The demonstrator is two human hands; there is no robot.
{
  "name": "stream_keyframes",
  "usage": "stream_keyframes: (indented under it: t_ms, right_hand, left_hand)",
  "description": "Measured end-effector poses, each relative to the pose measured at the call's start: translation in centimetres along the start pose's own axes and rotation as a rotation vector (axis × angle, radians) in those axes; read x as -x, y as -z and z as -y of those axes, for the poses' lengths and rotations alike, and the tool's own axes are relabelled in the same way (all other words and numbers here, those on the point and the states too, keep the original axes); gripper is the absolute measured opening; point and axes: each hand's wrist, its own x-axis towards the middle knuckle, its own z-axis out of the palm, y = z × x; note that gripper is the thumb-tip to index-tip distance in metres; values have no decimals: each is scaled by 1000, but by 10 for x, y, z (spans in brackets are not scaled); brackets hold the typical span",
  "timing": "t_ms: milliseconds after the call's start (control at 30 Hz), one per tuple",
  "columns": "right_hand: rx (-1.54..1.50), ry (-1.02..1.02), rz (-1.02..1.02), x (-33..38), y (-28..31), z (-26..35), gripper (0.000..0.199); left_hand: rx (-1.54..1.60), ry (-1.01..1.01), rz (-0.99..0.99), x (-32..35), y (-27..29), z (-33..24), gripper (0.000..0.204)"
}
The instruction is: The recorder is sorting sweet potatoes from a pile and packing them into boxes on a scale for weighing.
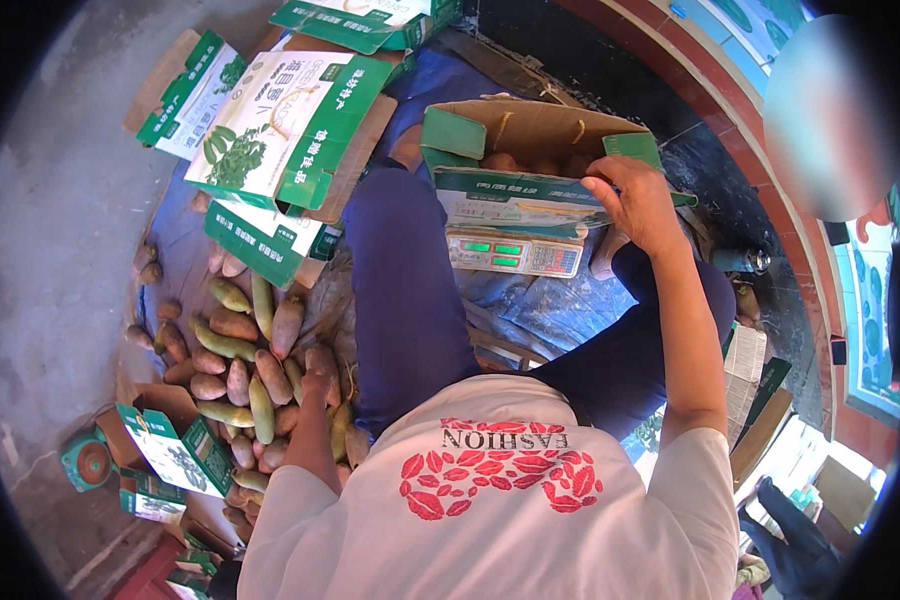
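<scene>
My right hand [635, 200] is closed over the near right rim of an open green-and-white cardboard box [520, 205]. Brownish tubers [545, 165] lie partly hidden inside it. Directly below the box, a digital scale [515, 252] shows lit green displays and a keypad. My left hand [318, 368] reaches down into a pile at my left. Sweet potatoes [288, 325] and long green radishes [261, 408] are mixed together there. The left fingers blend in with the produce, so I cannot make out their grip.
More printed cartons [280, 125] are stacked at the upper left. An open carton [175, 440] stands beside the pile, near a round green device [87, 462]. Blue sheeting [530, 305] covers the floor between my legs. A brick-red ledge [770, 190] curves along the right.
</scene>
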Motion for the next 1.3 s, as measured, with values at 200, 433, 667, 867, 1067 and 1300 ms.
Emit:
stream_keyframes:
  t_ms: [200,433,667,867,1067,1300]
  right_hand:
    - [40,-52,-22,2,4,-1,18]
    - [-16,-124,-24,5,6,-12,17]
    - [14,-164,7,2,3,-13,23]
    - [43,-219,33,3,0,-24,29]
    - [28,-210,25,1,-3,-29,35]
    - [55,-230,29,-2,-5,-31,36]
  left_hand:
    - [-10,42,-65,21,5,-31,68]
    - [-33,182,-46,29,4,-36,85]
    - [36,237,117,56,-1,-35,104]
    - [65,345,222,78,1,-29,96]
    - [-123,333,161,110,-4,-16,73]
    - [-392,159,168,141,25,-28,49]
